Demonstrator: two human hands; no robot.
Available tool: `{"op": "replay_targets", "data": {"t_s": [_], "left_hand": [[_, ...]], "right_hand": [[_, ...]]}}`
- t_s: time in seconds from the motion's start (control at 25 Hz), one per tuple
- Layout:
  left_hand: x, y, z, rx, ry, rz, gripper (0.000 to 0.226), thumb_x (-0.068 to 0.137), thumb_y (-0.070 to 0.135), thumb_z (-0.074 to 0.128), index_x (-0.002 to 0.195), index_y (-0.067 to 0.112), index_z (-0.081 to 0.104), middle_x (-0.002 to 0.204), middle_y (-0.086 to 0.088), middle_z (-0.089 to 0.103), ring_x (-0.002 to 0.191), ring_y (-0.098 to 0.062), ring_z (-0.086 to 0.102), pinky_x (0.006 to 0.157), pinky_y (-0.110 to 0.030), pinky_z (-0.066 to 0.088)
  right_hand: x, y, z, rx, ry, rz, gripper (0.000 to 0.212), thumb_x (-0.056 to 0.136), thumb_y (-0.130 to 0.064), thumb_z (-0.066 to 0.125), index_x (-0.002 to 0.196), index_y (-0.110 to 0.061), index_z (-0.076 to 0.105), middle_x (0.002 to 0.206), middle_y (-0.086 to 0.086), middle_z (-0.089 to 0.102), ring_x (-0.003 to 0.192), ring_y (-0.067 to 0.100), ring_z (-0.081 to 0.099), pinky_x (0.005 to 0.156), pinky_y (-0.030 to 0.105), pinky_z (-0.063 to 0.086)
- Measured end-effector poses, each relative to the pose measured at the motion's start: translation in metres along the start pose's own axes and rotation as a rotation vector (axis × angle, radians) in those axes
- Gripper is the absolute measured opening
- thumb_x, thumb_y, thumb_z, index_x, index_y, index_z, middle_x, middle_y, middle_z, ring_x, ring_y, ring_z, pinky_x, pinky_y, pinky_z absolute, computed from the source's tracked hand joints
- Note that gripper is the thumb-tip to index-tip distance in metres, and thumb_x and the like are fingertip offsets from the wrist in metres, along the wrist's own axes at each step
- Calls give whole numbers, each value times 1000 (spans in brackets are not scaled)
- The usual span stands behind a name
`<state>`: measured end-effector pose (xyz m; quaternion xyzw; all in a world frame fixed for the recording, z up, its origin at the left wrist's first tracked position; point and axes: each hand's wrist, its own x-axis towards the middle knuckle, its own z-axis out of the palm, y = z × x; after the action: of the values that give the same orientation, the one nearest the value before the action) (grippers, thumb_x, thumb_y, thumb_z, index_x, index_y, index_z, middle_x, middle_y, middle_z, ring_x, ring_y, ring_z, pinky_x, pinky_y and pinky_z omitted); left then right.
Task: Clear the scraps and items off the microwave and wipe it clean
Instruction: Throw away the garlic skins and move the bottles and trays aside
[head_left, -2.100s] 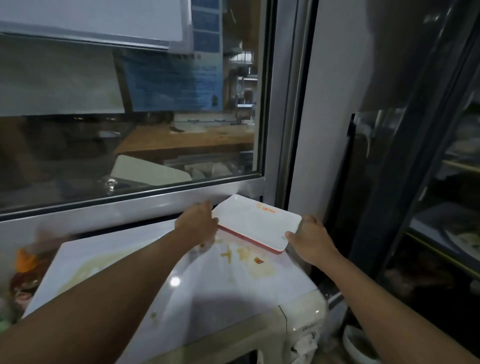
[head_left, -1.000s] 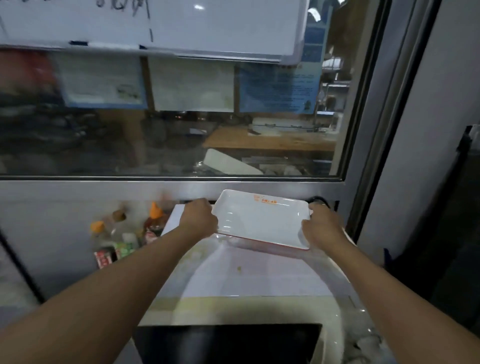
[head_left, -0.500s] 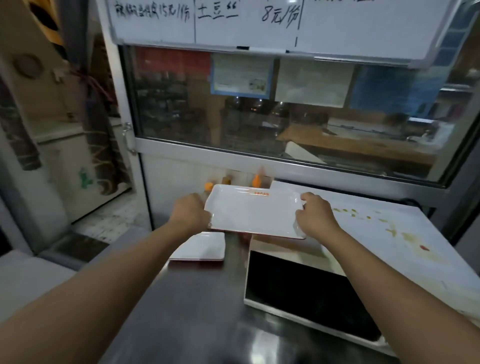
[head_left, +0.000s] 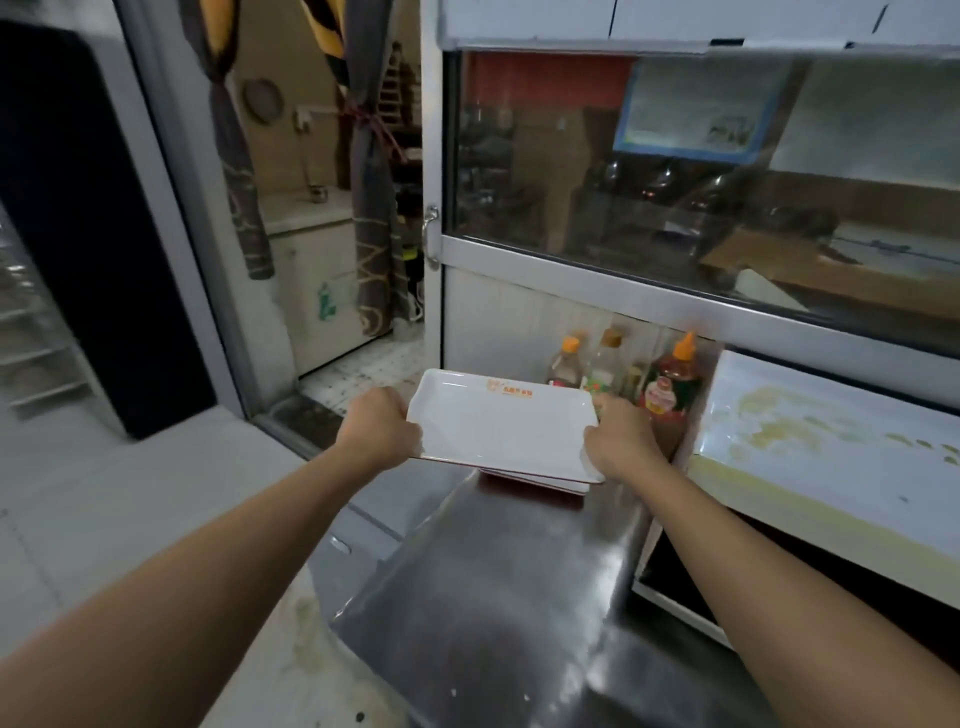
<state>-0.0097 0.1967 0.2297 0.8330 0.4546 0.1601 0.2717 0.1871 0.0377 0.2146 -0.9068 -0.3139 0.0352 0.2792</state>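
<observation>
White tray (head_left: 498, 426), short ends in both hands' fingers (head_left: 410, 431).

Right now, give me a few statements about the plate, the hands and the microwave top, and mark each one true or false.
1. Both hands, left hand and right hand, hold the white plate by its short ends. True.
2. The white plate rests on the microwave top. False: it is held over the steel counter, just above another plate.
3. The microwave top is wiped clean. False: yellowish smears and scraps show on it.
4. Sauce bottles stand behind the plate. True.
5. The plate carries food. False: it looks empty, with an orange mark at its far edge.
</observation>
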Motion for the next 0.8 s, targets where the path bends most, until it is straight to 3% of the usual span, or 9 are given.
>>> {"op": "replay_targets", "data": {"t_s": [0.12, 0.4, 0.64, 0.8], "left_hand": [[23, -17, 13, -20, 0, -55, 7, 71, 6, 65, 69, 10, 59, 78, -8, 64, 66, -17, 53, 54, -25, 42], [88, -40, 62, -64, -31, -130, 10, 74, 10, 66, 80, 11, 58, 82, -5, 62, 76, -20, 56, 65, -29, 49], [135, -48, 106, -11, -89, -86, 12, 81, 15, 64, 78, 17, 53, 73, 3, 55, 69, -13, 50, 52, -23, 37], [173, -49, 135, 1, -146, -20, 16, 80, 15, 66, 77, 17, 51, 69, 5, 51, 69, -14, 49, 59, -25, 40]], "right_hand": [[21, -4, 22, 2, -32, -12, 34, 81, 0, 47, 113, -5, 58, 115, 18, 63, 106, 35, 58, 78, 29, 43], [80, 8, 69, 35, -53, 37, 38, 83, 2, 44, 120, -7, 52, 115, 16, 61, 103, 35, 57, 83, 35, 49], [112, 28, 94, 42, -47, 96, 39, 80, 6, 48, 117, -3, 57, 114, 17, 63, 103, 32, 58, 76, 29, 43], [126, 38, 108, 52, -18, 219, 38, 82, 6, 49, 117, -6, 57, 114, 15, 63, 103, 31, 58, 79, 33, 48]]}}
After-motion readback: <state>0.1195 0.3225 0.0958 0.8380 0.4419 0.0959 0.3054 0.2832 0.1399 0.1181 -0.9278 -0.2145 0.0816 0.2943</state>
